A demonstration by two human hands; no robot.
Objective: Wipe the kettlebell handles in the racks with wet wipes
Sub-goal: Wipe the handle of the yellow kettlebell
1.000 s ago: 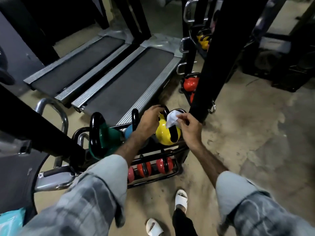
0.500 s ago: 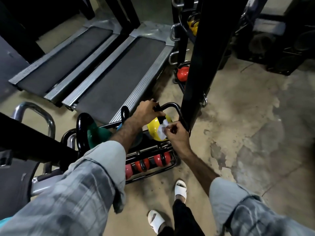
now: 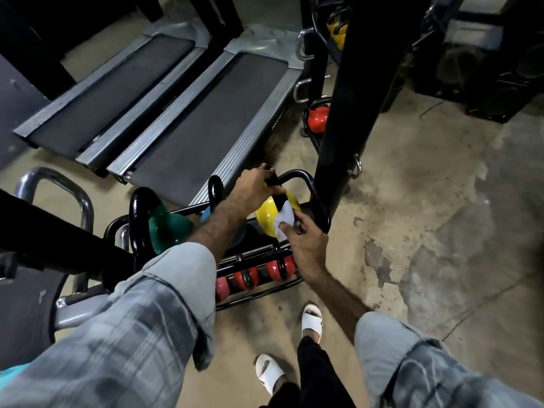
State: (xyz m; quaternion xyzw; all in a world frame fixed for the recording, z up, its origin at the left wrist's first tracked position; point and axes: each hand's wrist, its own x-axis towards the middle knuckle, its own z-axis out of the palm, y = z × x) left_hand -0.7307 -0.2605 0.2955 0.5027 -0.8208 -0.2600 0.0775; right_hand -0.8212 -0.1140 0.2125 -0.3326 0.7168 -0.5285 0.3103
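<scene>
A yellow kettlebell (image 3: 266, 214) with a black handle (image 3: 306, 184) sits at the right end of the low black rack's (image 3: 259, 293) top tier. My left hand (image 3: 253, 187) grips the far part of that handle. My right hand (image 3: 306, 240) pinches a white wet wipe (image 3: 284, 220) against the kettlebell's near side, by the base of the handle. A green kettlebell (image 3: 164, 228) with a thick black handle and a blue one (image 3: 207, 216), partly hidden by my left forearm, stand further left on the same tier. Red kettlebells (image 3: 276, 270) line the lower tier.
Two treadmills (image 3: 206, 119) lie on the floor behind the rack. A tall black post (image 3: 353, 107) rises just right of the rack, with a red kettlebell (image 3: 318, 117) and yellow ones (image 3: 337, 32) on another rack behind it. Chrome machine bars (image 3: 59, 184) stand at left. My sandalled feet (image 3: 312, 319) are below.
My right hand has slid the wipe from the top of the handle down to the kettlebell's near side. My left hand stays on the handle. My head has shifted a little.
</scene>
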